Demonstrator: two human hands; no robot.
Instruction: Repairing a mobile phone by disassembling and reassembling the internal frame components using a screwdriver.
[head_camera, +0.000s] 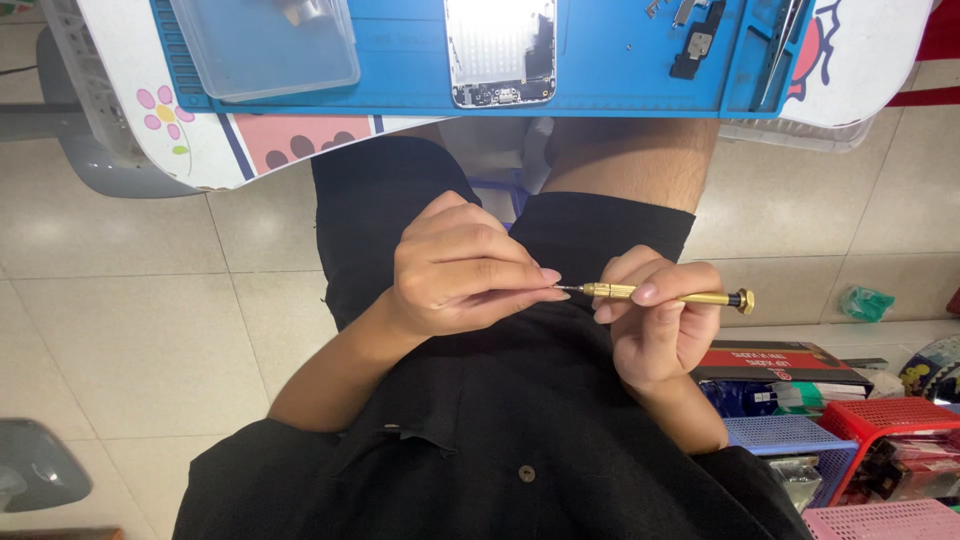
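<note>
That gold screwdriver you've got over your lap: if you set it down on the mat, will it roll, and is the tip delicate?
The gold screwdriver looks like a slim round metal shaft, so it would probably roll on the flat blue mat. It seems stiff and light. Its thin tip, pinched by the left hand, looks fine enough to bend or chip if dropped. The right hand grips the barrel.

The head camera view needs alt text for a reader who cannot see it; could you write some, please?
A right hand grips a gold precision screwdriver level over a lap in dark clothes, while the left hand pinches at its fine tip. Beyond, an opened phone housing and a clear plastic tray lie on a blue work mat.
</note>
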